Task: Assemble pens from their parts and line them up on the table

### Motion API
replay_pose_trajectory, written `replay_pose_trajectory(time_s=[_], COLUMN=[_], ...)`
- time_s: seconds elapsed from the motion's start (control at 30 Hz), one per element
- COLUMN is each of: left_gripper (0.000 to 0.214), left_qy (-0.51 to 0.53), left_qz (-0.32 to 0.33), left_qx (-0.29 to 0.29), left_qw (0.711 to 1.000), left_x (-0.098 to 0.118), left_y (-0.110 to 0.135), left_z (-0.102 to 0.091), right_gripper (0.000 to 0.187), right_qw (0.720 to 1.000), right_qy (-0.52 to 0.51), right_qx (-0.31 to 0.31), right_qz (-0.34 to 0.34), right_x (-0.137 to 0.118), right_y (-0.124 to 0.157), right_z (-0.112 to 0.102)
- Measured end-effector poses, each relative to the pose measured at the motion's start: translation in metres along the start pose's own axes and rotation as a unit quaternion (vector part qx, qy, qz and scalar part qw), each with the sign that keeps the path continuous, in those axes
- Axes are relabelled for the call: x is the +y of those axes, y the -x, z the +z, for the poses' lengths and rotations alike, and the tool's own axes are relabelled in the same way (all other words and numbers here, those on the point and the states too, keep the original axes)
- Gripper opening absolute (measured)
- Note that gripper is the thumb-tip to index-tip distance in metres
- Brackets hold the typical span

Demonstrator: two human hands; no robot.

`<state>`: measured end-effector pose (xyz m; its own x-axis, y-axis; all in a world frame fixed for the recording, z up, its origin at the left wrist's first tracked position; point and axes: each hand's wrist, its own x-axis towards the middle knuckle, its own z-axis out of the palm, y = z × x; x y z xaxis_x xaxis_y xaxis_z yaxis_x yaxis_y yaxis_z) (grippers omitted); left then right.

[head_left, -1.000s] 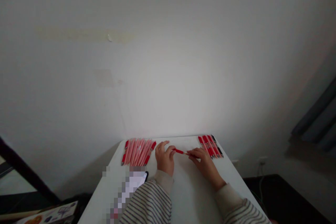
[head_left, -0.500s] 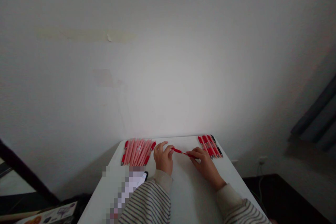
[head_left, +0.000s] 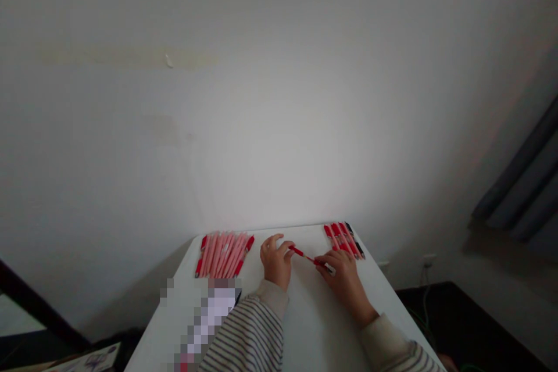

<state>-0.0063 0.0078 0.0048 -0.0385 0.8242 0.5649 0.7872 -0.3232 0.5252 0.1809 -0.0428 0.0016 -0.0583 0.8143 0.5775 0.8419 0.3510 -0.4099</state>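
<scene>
Left hand [head_left: 276, 265] and right hand [head_left: 344, 275] have shifted slightly rightward; the slim red pen with a pale middle [head_left: 297, 251] between them slants more steeply. Fingertips pinch it near both ends, so the two-handed hold continues. Outward, a pink-and-red pen group [head_left: 221, 256] lies left, a pink-red-black pen row [head_left: 342, 236] right, on the white table [head_left: 314, 325].

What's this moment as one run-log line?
held: slim red pen; left hand: one end; right hand: other end; white table: pink-and-red pens at left, red-pink-black pens at right
</scene>
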Motion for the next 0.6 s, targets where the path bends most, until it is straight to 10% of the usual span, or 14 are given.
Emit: replay_pose_trajectory(time_s=[0.6], left_gripper=[0.026], left_qy=[0.007], left_qz=[-0.017], left_qx=[-0.1], left_qw=[0.995], left_x=[0.054], left_y=[-0.039], left_z=[0.045], right_gripper=[0.017], right_qw=[0.986], right_qy=[0.071], right_qx=[0.075], right_qz=[0.135], right_x=[0.006], right_y=[-0.002], right_z=[-0.008])
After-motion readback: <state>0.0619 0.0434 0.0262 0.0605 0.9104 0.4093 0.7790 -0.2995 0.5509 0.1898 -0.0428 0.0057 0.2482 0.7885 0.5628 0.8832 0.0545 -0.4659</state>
